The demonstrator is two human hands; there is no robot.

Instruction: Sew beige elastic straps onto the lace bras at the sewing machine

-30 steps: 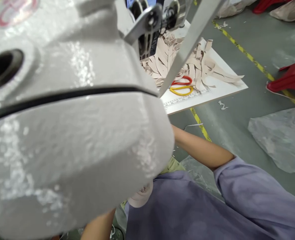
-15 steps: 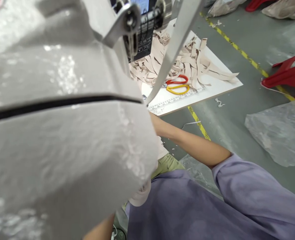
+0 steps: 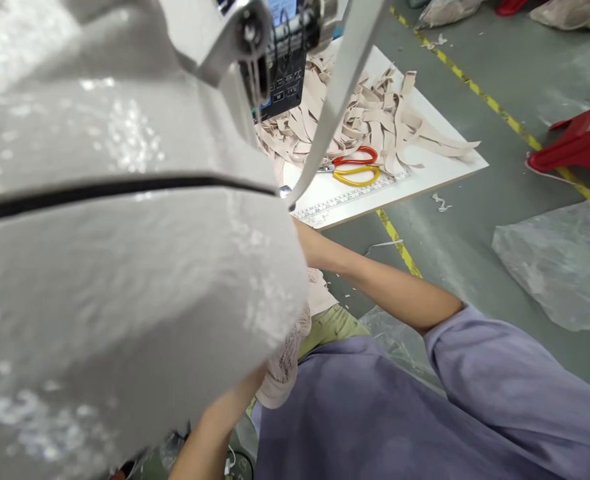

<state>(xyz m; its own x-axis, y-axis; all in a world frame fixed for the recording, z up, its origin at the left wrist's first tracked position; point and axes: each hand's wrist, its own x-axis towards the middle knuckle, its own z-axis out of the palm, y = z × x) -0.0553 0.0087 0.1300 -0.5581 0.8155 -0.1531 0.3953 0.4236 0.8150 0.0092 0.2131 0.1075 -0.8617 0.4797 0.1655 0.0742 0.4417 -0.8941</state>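
Observation:
The white head of a sewing machine (image 3: 139, 280) fills the left half of the view and hides both my hands. My right forearm (image 3: 385, 287) reaches from a purple sleeve to behind the machine, close to the table's front edge. Lower down, my left forearm (image 3: 209, 427) goes up behind the machine's underside. Beige lace fabric (image 3: 282, 370) hangs over my lap beside the left forearm. A pale elastic band (image 3: 332, 107) runs down past the machine's end, near where my right wrist disappears. What my fingers hold or touch cannot be seen.
On the white table (image 3: 455, 170) lie a heap of beige strips (image 3: 369, 120), scissors (image 3: 357, 175) with red and yellow handles and a clear ruler (image 3: 347, 200). A control panel (image 3: 287, 87) sits behind the machine. A red stool (image 3: 569, 150) and plastic sheeting (image 3: 565, 267) are on the floor.
The machine has shifted slightly up and left in view. More of my left forearm and of the beige lace fabric shows below it. My right forearm stays nearly where it was.

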